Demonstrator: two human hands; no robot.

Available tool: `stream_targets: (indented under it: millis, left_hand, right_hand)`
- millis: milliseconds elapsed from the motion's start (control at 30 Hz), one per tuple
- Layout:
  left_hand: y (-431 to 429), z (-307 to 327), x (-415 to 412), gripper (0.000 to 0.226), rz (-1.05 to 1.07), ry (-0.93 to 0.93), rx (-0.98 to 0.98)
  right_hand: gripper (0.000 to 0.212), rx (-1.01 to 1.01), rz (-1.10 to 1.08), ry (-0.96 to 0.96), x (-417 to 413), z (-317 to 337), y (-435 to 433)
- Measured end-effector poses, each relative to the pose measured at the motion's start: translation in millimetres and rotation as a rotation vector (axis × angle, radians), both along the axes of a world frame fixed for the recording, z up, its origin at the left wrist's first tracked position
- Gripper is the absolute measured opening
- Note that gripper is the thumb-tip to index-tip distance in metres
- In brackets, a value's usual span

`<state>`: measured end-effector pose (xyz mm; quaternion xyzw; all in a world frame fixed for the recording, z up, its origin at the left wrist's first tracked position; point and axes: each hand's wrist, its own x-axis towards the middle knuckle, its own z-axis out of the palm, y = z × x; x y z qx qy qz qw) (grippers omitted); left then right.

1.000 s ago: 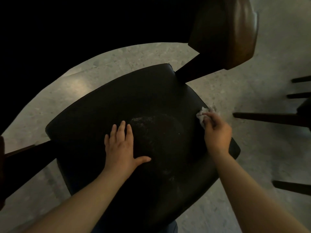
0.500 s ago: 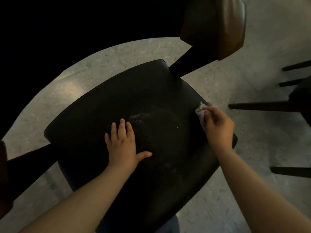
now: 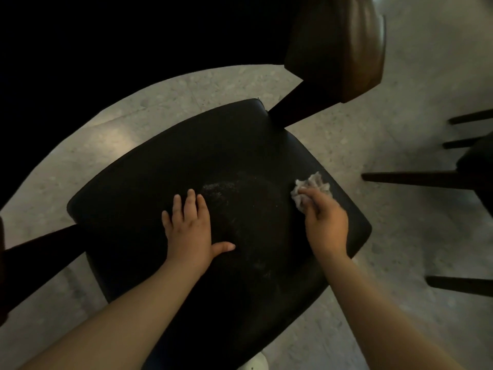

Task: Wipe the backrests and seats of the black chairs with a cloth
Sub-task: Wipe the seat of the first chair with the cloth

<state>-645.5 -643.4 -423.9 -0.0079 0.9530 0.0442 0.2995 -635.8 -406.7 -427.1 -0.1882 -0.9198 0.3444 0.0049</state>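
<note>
Head camera, nearest first: the left hand [image 3: 189, 231] lies flat, fingers [image 3: 190, 202] straight, bracing the black seat [image 3: 186, 161]. The right hand [image 3: 326, 225] pinches a crumpled cloth [image 3: 310, 188] against the seat near its right edge. Seat-wiping looks underway; the dusty patch [image 3: 240, 190] between the hands probably calls for a leftward stroke next. Beyond, the backrest [image 3: 338, 46] has no hand on it.

Black seat [image 3: 186, 161] cornerwise below me, dusty at its middle, backrest [image 3: 338, 44] beyond, crumpled pale cloth [image 3: 312, 185] pinched in my right hand [image 3: 326, 225] on the seat's right edge
</note>
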Motion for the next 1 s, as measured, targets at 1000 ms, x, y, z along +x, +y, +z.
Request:
stream_targets:
  millis: [1000]
  left_hand:
    - [14, 18, 44, 0.117, -0.096, -0.019, 0.11]
  right_hand:
    - [0.023, -0.122, -0.257, 0.027, 7, 2, 41]
